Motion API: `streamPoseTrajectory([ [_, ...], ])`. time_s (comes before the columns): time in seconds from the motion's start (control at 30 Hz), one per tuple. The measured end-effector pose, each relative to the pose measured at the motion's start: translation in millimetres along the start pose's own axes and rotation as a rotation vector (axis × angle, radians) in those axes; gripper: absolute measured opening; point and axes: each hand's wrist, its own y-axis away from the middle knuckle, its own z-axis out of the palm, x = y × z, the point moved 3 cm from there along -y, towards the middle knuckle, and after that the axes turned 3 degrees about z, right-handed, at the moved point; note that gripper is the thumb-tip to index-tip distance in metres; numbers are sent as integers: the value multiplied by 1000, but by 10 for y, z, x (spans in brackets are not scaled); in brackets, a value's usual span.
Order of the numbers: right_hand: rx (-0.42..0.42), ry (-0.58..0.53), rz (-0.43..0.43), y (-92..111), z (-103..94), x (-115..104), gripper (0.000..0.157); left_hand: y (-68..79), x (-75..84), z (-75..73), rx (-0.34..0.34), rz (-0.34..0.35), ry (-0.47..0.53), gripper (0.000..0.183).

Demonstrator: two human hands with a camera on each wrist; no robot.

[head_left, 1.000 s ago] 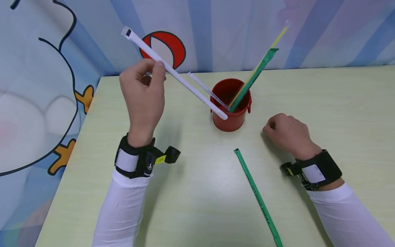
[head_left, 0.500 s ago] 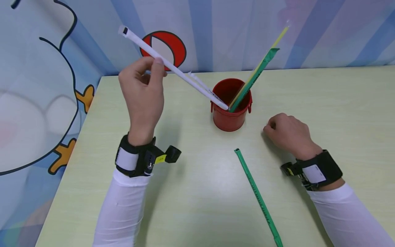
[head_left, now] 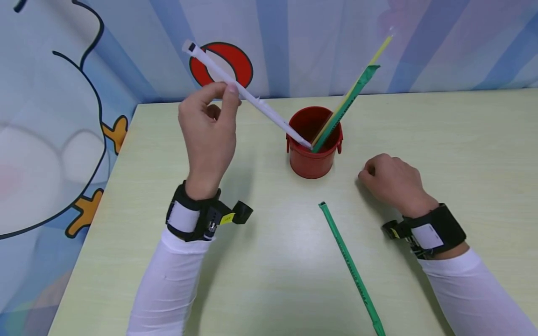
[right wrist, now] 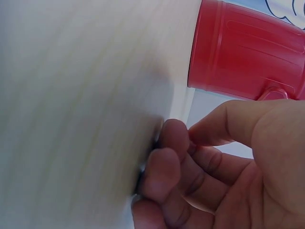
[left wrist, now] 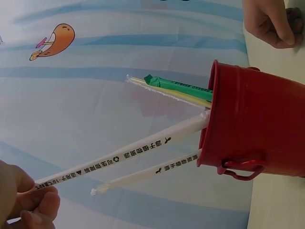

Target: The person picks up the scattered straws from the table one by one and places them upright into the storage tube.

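Observation:
My left hand (head_left: pixel 210 130) pinches a long white paper-wrapped straw (head_left: pixel 252 98) near its upper half, between thumb and fingertips. The straw slants down to the right, its lower end at the mouth of a small red bucket (head_left: pixel 312 165). Inside the bucket lean a green-wrapped straw (head_left: pixel 357 93), a yellow straw in a clear sleeve (head_left: pixel 380 50) and another white-wrapped straw (left wrist: pixel 147 175), mostly hidden behind the held one in the head view. My right hand (head_left: pixel 392 182) rests on the table to the bucket's right, fingers loosely curled around nothing.
Another green-wrapped straw (head_left: pixel 350 266) lies on the pale wooden table (head_left: pixel 269 289), in front of the bucket. Behind the table hangs a blue striped backdrop (head_left: pixel 319 46) with cartoon figures. Small handles (left wrist: pixel 243 170) stick out from the bucket's sides.
The held straw's lower end has gone from in front of the bucket's rim up to its mouth. My left hand has then shifted right with it. My right hand has stayed still.

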Motion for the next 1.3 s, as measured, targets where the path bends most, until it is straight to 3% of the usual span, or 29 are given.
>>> streamPoseTrajectory([
  [0.17,-1,2,1,2,-1,6,24,75,-27,97,-38,34,-49,32],
  [0.5,4,-2,1,0,-3,-1,25,198,-94,252,-136,-59,-123,34],
  [1.3,2,0,4,5,-6,-6,25,334,-229,366,-262,-100,-149,30],
])
